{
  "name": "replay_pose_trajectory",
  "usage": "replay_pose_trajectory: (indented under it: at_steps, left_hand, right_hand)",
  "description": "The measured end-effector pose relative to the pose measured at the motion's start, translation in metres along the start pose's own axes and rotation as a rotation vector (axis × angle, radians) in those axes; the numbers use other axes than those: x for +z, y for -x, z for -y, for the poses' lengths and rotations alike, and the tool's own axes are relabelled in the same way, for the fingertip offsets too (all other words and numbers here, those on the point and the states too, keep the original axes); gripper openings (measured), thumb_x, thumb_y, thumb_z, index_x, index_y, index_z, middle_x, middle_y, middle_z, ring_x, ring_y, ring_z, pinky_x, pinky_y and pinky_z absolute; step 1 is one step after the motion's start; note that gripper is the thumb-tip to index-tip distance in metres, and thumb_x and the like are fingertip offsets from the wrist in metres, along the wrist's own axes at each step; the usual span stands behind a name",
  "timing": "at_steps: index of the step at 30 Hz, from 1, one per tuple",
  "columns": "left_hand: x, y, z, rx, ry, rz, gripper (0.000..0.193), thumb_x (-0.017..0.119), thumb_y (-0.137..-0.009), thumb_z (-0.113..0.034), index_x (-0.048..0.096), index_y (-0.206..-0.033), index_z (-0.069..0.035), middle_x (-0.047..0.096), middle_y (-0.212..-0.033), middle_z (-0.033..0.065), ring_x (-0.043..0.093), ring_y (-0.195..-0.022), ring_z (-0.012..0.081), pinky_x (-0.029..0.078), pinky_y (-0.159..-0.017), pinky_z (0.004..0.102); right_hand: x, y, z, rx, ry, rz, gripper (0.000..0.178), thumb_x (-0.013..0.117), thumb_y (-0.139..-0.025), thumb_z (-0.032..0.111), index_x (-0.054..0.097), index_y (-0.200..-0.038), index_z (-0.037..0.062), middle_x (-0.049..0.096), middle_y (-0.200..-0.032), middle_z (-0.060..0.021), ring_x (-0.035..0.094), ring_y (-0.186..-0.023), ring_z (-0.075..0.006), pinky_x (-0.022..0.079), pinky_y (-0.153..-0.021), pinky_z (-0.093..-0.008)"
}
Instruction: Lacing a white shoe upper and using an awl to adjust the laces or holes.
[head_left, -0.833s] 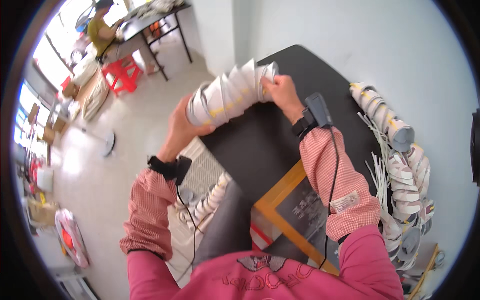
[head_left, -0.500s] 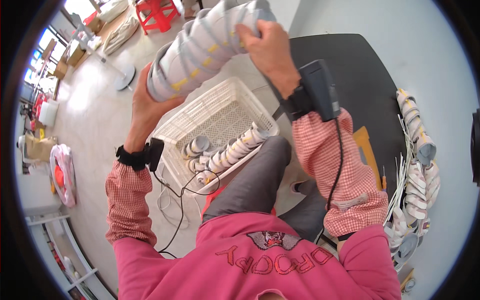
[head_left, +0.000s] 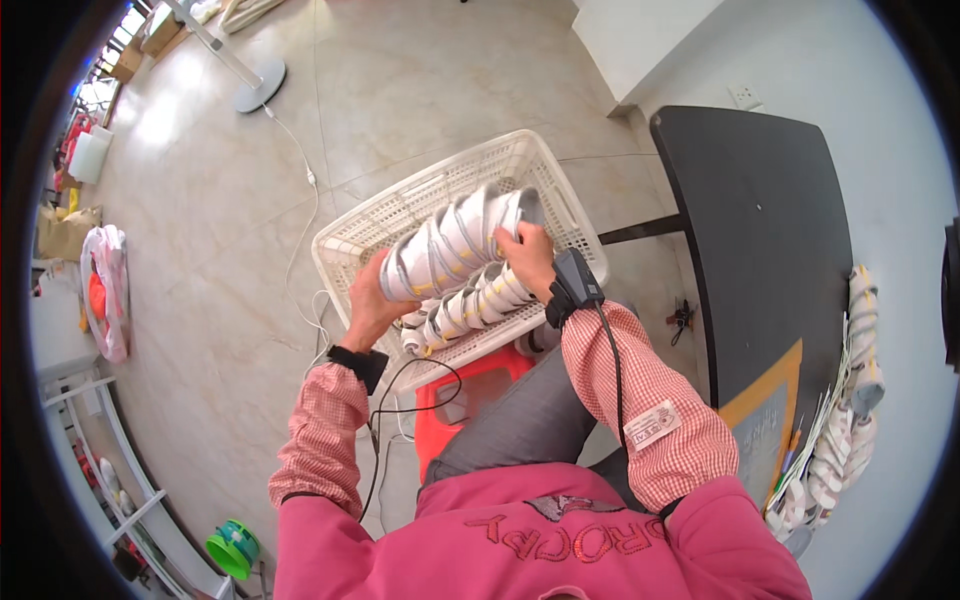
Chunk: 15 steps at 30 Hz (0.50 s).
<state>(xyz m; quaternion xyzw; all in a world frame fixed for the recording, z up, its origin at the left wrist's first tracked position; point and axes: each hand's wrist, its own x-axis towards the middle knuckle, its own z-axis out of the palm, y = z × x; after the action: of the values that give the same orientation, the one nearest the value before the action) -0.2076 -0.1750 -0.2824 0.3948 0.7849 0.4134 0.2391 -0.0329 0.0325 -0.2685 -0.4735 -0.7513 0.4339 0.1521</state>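
A thick roll (head_left: 455, 243) of overlapping white pieces with grey edges and yellow marks lies tilted between my two hands, low over a white plastic basket (head_left: 420, 190). My left hand (head_left: 372, 303) grips its lower left end, with the fingers partly hidden behind it. At the upper right end my right hand (head_left: 530, 262) is closed on the rim, beside a grey-lined opening. Below the held roll, thinner rolls (head_left: 470, 310) of the same kind lie along the near side of the basket, partly covered by it.
A black table (head_left: 770, 240) stands at the right, with a yellow-edged board (head_left: 765, 410) and more rolls (head_left: 862, 340) along its far right edge. A red stool (head_left: 440, 420) is under the basket's near side. Cables hang from my wrists; a white stand (head_left: 262, 85) is far left.
Both hands have lowered the roll from above and beyond the basket down into the space over it. My view has shifted, and more of the floor and the stool shows.
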Motion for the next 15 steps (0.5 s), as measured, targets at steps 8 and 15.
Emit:
replay_pose_trajectory:
  at_steps: [8,15]
  left_hand:
    - [0.075,-0.014,0.060,-0.178,-0.284,0.125,0.087,0.087,-0.044,-0.018,0.054,-0.124,-0.015,0.061,-0.118,0.0085,0.052,-0.114,0.0338,0.038,-0.101,0.0438]
    - [0.115,-0.007,0.090,-0.184,-0.285,0.047,0.083,0.090,-0.042,-0.021,0.061,-0.120,-0.020,0.050,-0.111,0.0125,0.048,-0.109,0.0355,0.040,-0.095,0.0459]
  right_hand:
    - [0.024,-0.005,-0.097,0.167,0.084,0.048,0.046,0.066,-0.078,0.040,0.056,-0.071,-0.0048,0.054,-0.064,-0.0236,0.055,-0.057,-0.0345,0.041,-0.057,-0.0448]
    - [0.044,0.006,-0.117,0.325,0.170,-0.016,0.048,0.067,-0.080,0.040,0.055,-0.073,-0.0064,0.051,-0.059,-0.0199,0.049,-0.053,-0.0247,0.038,-0.054,-0.0434]
